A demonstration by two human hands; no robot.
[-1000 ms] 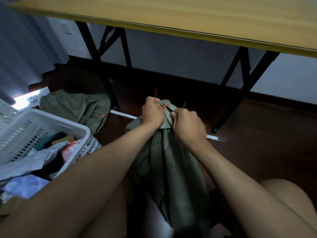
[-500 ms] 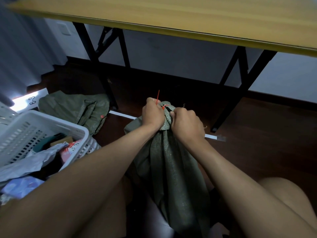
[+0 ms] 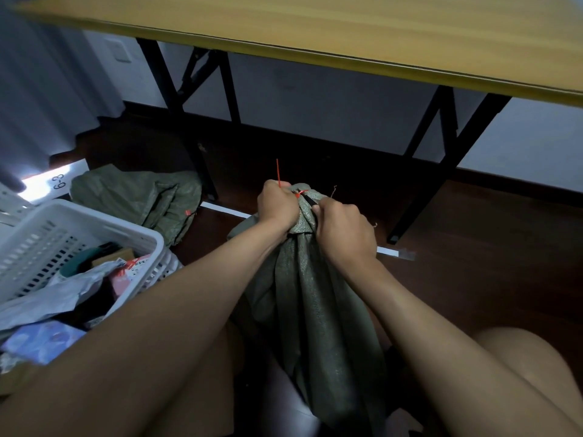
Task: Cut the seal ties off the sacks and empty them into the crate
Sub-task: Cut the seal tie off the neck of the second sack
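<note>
A green woven sack stands upright between my knees, its neck bunched and bound by a red seal tie whose tail sticks up. My left hand grips the gathered neck just under the tie. My right hand is curled round a dark cutting tool whose tip sits at the tie; most of the tool is hidden in my fist. The white slatted crate sits at my left, holding several parcels and packets.
A second green sack lies flat on the dark floor behind the crate, a red tie end beside it. A yellow-topped folding table with black legs spans overhead. White tape strip and a labelled floor marker lie nearby.
Both hands stay clamped at the sack's neck, shifting only slightly; the red tie's tail stands a little straighter. Nothing has been cut or let go.
</note>
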